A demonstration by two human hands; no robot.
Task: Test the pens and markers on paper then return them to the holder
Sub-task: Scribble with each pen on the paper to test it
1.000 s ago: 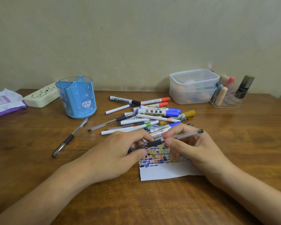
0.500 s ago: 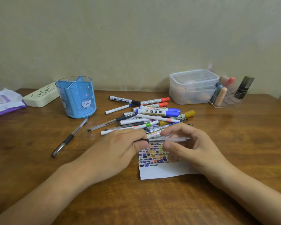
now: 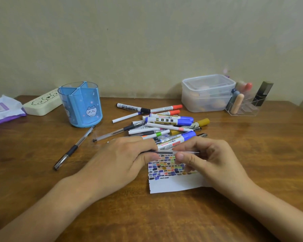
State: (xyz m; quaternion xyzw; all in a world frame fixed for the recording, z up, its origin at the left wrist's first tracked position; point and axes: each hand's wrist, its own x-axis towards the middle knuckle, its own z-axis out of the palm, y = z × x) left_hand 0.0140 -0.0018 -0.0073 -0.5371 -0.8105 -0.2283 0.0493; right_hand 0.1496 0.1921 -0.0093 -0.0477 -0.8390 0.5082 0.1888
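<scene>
- Both hands, left and right, pinch one slim clear pen, level.
- Under the grip: paper, swatched.
- Beyond: heaped markers.

A blue holder with a white cat face stands on the brown wood-grain tabletop, near markers with red, blue and mustard caps and white paper patterned with many-coloured swatches.

Clutter we are seeing along the wall

A cream case and purple-white packet are lying left; a lidded tub and clear organiser are sitting right on the tabletop.
</scene>
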